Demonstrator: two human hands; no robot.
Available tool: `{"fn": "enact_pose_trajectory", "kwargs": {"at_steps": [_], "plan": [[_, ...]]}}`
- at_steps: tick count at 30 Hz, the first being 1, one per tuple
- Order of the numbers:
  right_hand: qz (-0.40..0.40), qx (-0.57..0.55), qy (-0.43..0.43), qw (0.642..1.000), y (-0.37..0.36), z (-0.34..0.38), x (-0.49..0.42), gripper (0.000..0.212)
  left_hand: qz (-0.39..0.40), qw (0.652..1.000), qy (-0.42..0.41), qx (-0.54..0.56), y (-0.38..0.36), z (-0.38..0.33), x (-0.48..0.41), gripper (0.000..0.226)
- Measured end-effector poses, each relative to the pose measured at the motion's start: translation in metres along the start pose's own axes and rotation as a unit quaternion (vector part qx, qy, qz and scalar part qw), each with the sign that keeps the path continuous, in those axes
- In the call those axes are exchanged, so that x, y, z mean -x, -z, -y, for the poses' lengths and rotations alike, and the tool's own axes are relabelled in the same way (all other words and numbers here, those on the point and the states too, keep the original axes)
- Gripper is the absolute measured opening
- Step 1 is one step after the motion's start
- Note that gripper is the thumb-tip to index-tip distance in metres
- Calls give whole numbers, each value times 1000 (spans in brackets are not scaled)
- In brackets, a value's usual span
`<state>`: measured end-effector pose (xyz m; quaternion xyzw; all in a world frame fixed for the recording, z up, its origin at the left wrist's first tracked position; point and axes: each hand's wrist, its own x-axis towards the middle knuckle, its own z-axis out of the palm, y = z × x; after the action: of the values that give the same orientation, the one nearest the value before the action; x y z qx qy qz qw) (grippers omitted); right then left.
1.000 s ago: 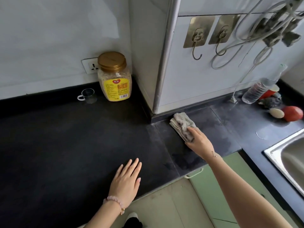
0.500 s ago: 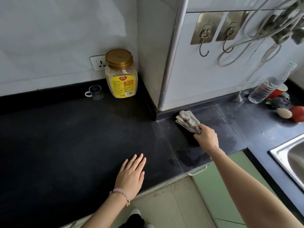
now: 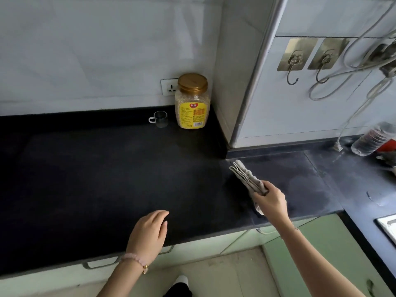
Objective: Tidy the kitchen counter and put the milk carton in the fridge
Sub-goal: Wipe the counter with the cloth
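Two hands over the long black matte counter [image 3: 107, 179]. Right hand [image 3: 271, 202] grips the near end of a folded grey cloth [image 3: 246, 176], fingers curled round it. The cloth sticks out away from the person toward the wall corner, over the narrower right-hand stretch of counter, and I can't tell if its far end touches the surface

Left hand [image 3: 150, 232] holds nothing. Its fingers are loosely curled, palm down, near the front edge of the wide left stretch, contact with the surface unclear. Pink bead bracelet [image 3: 135, 259] on that wrist

Back corner: clear plastic jar with gold screw lid and yellow label [image 3: 191, 103], upright. Small clear glass cup with handle [image 3: 159, 119] just beside it on the left, and a white wall socket [image 3: 170, 87] behind both

Right wall: two brass-coloured adhesive hooks [image 3: 294, 61] with grey cables [image 3: 342, 71] looped next to them. Clear ribbed plastic bottle [image 3: 372, 139] lies on its side at the far right of the counter. Corner of a steel sink [image 3: 387, 226] shows at the right edge, with pale green cabinet doors [image 3: 321, 243] below the counter front
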<state>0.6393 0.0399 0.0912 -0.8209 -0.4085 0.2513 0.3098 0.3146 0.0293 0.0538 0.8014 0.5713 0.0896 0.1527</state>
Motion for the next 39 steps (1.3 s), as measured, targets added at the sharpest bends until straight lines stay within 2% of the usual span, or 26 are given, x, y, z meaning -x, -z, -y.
{"fn": "enact_pose_trajectory", "kwargs": {"at_steps": [2, 5, 8, 14, 19, 23, 26, 31, 33, 36, 39], "plan": [[24, -22, 28, 999, -17, 14, 9, 21, -55, 997, 51, 3, 7, 24, 21, 43], [59, -40, 67, 995, -43, 37, 28, 20, -100, 985, 142, 0, 17, 60, 48, 25], [95, -37, 91, 991, -68, 55, 51, 23, -87, 975, 203, -9, 21, 91, 72, 37], [111, -53, 102, 987, -109, 88, 84, 25, -17, 970, 244, -11, 35, 142, 91, 51], [90, -57, 99, 989, -146, 118, 108, 22, 17, 975, 221, -31, 51, 188, 95, 51], [51, -24, 90, 994, -175, 133, 130, 34, 36, 983, 177, -33, 62, 225, 95, 51], [33, 73, 119, 990, -198, 128, 142, 49, 43, 987, 150, -30, 68, 250, 91, 51], [42, 221, 151, 963, -220, 118, 160, 57, 55, 993, 103, -26, 67, 279, 80, 50], [23, 255, 116, 960, -221, 122, 164, 55, 54, 994, 85, -37, 63, 288, 77, 48], [-16, 241, 43, 969, -223, 128, 168, 49, 39, 995, 55, -67, 57, 299, 74, 46], [3, 277, 35, 960, -229, 131, 173, 44, 23, 995, 26, -90, 59, 303, 69, 48]]}}
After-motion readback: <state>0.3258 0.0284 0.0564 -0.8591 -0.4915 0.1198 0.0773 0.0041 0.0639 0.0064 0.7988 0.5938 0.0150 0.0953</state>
